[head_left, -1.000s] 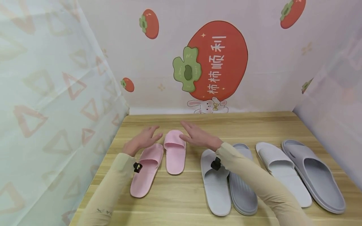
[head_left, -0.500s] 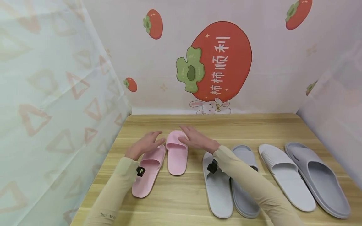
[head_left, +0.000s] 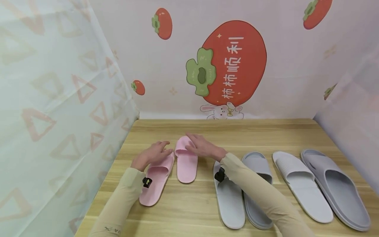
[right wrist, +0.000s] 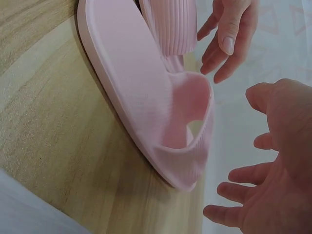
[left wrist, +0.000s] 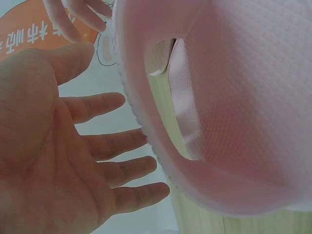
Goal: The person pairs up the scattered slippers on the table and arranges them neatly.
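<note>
Two pink slippers lie on the wooden board, toes toward the back wall. Above the strap of the left pink slipper (head_left: 157, 187) hovers my left hand (head_left: 151, 154), fingers relaxed. In the left wrist view this slipper (left wrist: 253, 107) fills the right side, beside the open palm. My right hand (head_left: 204, 147) reaches over the toe of the right pink slipper (head_left: 186, 168), partly hiding its strap. The right wrist view shows a gap between the right fingers (right wrist: 246, 190) and that slipper's strap (right wrist: 187, 161). Neither hand holds anything.
Under the right forearm lie a white slipper (head_left: 231, 207) and a grey slipper (head_left: 256, 161). Farther right are another white slipper (head_left: 309, 194) and a larger grey one (head_left: 344, 191). Patterned cloth walls (head_left: 174, 65) border the wooden board (head_left: 189, 210).
Both hands have come slightly lower over the pink slippers. The head view has shifted a little, moving the scene rightward. The slippers stay in place on the board.
</note>
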Tool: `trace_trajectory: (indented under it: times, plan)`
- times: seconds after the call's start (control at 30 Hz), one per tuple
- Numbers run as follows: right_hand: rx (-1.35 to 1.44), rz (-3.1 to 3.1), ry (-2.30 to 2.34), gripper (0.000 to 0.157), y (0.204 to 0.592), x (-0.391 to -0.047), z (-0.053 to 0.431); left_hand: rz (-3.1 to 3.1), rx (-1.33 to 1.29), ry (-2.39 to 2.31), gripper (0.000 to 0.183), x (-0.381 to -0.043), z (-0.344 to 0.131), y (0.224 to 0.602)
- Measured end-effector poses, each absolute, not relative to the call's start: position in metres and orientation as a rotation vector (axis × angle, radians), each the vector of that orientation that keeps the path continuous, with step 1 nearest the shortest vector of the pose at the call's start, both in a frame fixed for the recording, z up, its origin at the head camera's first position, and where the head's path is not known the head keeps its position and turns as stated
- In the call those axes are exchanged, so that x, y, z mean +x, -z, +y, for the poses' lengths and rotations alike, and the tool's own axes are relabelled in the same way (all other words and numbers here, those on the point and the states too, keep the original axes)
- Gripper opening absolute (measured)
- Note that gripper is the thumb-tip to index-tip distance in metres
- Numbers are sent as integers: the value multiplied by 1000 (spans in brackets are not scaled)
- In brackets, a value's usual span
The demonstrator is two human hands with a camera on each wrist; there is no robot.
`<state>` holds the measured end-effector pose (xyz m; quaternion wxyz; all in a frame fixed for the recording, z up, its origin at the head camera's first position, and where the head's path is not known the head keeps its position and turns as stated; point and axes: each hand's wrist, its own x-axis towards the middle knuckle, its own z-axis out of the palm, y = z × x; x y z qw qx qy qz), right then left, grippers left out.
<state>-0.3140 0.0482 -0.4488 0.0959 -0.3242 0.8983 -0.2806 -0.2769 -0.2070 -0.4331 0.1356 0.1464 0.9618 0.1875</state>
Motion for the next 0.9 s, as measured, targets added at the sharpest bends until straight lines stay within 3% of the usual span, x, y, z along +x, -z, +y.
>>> trace_trajectory:
  times: [0.9]
  plan:
    - [-853,2672,688,69,470,-324,38,2715,419,-593,57,-259,-206,449]
